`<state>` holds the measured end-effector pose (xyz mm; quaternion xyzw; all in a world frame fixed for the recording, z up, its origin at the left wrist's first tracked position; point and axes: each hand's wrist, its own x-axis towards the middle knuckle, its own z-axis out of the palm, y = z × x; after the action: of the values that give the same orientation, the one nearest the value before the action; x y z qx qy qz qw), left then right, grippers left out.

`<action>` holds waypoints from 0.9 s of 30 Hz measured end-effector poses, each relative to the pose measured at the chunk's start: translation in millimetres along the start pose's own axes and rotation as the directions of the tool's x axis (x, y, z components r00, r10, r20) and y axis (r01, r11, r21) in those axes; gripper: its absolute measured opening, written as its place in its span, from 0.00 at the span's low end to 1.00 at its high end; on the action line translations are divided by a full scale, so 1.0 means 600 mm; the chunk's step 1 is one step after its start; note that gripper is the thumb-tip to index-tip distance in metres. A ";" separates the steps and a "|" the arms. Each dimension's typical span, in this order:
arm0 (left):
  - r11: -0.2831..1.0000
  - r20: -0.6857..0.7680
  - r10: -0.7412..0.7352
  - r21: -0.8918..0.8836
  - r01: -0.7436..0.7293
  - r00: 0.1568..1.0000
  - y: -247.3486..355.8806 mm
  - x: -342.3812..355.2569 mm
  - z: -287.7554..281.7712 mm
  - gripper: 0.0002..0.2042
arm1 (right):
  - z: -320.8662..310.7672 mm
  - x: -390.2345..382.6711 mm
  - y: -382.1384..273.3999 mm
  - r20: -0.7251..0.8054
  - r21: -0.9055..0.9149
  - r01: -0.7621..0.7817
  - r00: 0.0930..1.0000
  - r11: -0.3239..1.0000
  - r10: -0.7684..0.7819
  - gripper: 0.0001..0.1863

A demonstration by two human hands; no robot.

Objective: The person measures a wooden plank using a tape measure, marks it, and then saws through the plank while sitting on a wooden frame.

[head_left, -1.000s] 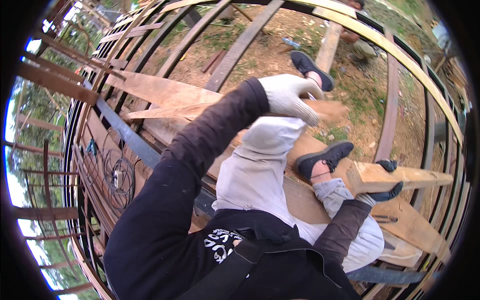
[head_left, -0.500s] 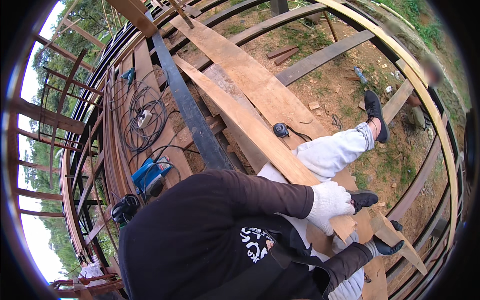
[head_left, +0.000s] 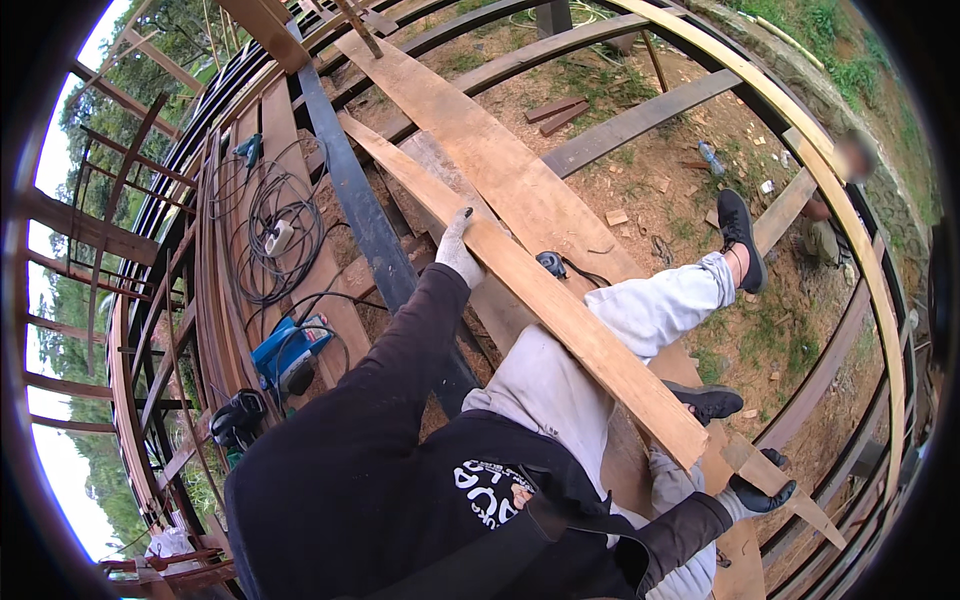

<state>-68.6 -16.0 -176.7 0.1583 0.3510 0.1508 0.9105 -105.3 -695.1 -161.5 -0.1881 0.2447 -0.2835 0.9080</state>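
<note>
A long light-brown wooden plank (head_left: 570, 315) lies slantwise across my lap, its near end over my lower leg. My left hand (head_left: 460, 252), in a pale glove with a dark fingertip, is closed on the plank's edge towards its far part. My right hand (head_left: 758, 496), in a pale glove with dark fingers, is closed round a tapered wooden piece (head_left: 808, 511). That piece is just beyond the plank's near end. A tape measure (head_left: 551, 263) with a dark strap rests on the wide board (head_left: 500, 165) beyond the plank.
On boards at the left are a blue power tool (head_left: 290, 348), a coiled black cable (head_left: 270, 245) with a white socket block (head_left: 278, 237), and a teal tool (head_left: 249, 149). A dark beam (head_left: 360, 200) runs alongside. Open framing shows the ground below. Another person (head_left: 835, 225) is at the far right.
My left hand has moved from the plank's near end to its farther part, on the left edge. The right hand still holds the tapered piece. The view has shifted slightly.
</note>
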 end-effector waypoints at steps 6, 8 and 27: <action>0.977 0.085 0.212 0.017 -0.214 0.974 -0.016 0.045 -0.017 0.16 | 0.000 -0.014 0.022 0.047 -0.026 0.074 0.996 0.997 -0.073 0.27; 0.944 0.018 0.274 0.183 -0.273 0.961 -0.012 0.046 0.007 0.18 | -0.017 0.000 0.027 0.178 -0.108 0.230 0.962 0.967 -0.209 0.24; 0.565 0.104 0.738 0.444 -0.695 0.667 0.262 0.322 0.252 0.48 | -0.020 -0.063 -0.005 0.037 -0.443 -0.017 0.999 0.896 0.038 0.25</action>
<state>146.3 173.2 -122.2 0.4845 0.3233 0.4291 0.6904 -140.5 -676.8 -157.0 -0.3925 0.2848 -0.2031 0.8506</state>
